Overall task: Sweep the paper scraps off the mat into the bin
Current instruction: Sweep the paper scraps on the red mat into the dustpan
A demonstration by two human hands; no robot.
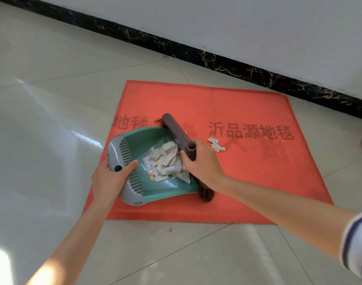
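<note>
At the middle of the mat (196, 99), the right hand (202, 161) has its grip wrapped tight around the brush (177, 132), fingers curled over the near end of the dark bar, thumb on the left side. That bar runs away from the hand toward the far left, and brown bristles poke out at both ends, a tuft at the far tip and a thicker tuft just near of the wrist. Bristles sit right at the mouth of the dustpan (143, 140), touching the heap inside.

Over on the left, the left hand (110, 177) has its grip clamped on the grey handle end of the dustpan, thumb laid across the ribbed comb, fingers tucked under the rim. Green pan, lying flat on the mat, mouth facing right toward the brush.

Inside it, a pile of scraps (167, 161), torn white paper heaped against the bristles, one printed piece with orange at the left of the pile. And look, a few loose scraps (216, 144) lie out on the mat, just right of the right hand, apart from the pan.

Red mat, dark characters printed across it, spread on pale floor tiles (42, 99). Along the far side runs a black marbled skirting (196, 54) under a white wall. A striped sleeve (357, 243) shows at the near right.
</note>
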